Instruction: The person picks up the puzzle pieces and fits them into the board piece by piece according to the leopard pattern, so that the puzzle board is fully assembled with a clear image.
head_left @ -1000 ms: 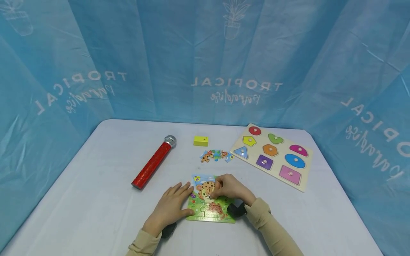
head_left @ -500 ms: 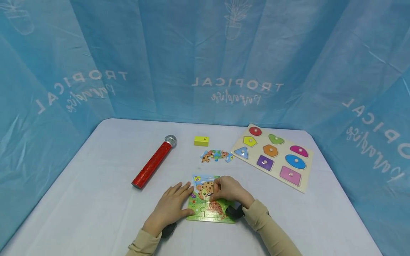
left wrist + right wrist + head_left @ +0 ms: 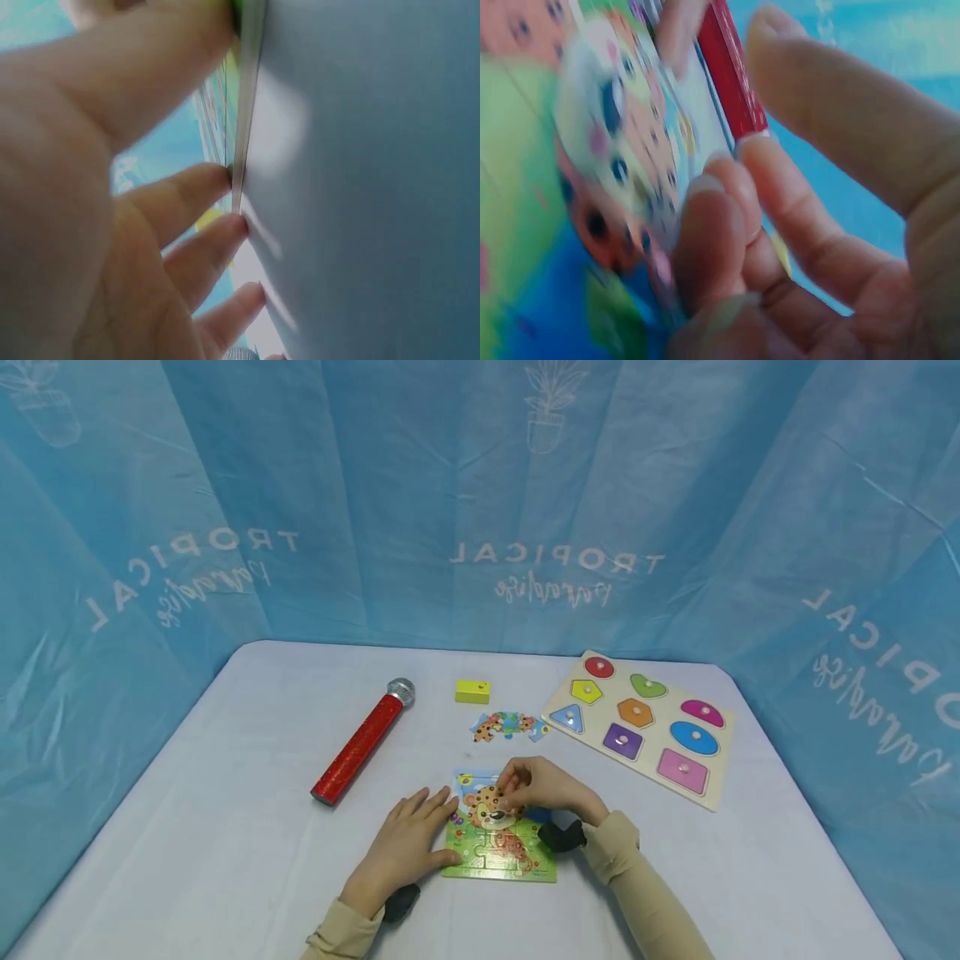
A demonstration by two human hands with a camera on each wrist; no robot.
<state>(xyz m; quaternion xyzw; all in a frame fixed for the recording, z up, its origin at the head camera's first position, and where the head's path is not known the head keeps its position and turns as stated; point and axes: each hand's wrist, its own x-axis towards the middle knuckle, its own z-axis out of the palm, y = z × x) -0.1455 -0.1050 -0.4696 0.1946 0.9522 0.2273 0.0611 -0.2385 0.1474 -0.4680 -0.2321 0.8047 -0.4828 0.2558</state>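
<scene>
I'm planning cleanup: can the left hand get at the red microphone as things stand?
Probably yes: only white tablecloth shows between the left hand, touching the puzzle, and the microphone.

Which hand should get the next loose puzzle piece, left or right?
Probably the right hand: it's at the far right part of the puzzle, nearer the loose pieces. The left hand rests at the puzzle's left edge, maybe steadying it.

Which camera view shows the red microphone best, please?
The head view, where the red microphone lies whole and unobstructed; the left wrist view catches only part of its mesh top, the right wrist view only part of its red handle.
</scene>
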